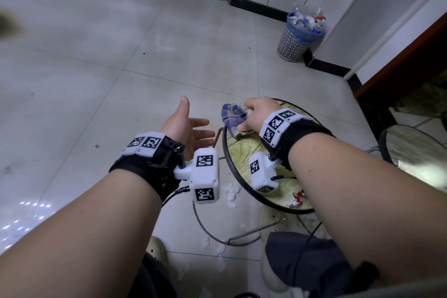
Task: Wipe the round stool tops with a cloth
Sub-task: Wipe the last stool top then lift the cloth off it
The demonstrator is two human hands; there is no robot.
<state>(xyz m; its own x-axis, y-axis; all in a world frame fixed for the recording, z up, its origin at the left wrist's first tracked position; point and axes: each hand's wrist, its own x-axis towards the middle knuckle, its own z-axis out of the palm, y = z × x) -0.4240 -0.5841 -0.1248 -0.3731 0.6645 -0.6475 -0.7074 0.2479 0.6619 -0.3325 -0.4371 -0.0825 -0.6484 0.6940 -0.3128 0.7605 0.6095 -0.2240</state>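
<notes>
Here the right hand (260, 113) presses a crumpled blue-and-white cloth (233, 117) on the far rim of the round yellow-green stool top with a black metal edge (242, 155), its fingers curled around it. The left hand (186, 128) hovers beside the stool, palm up, fingers spread and holding nothing.

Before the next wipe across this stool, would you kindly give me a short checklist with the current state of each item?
1. Cloth gripped by right hand: ok.
2. Cloth on the stool top: ok, at its far left edge.
3. Left hand off the top: ok, open beside the rim.
4. Top free of debris: not ok, red and white scraps lie near the front edge.
5. Second stool wiped: cannot tell.
</notes>
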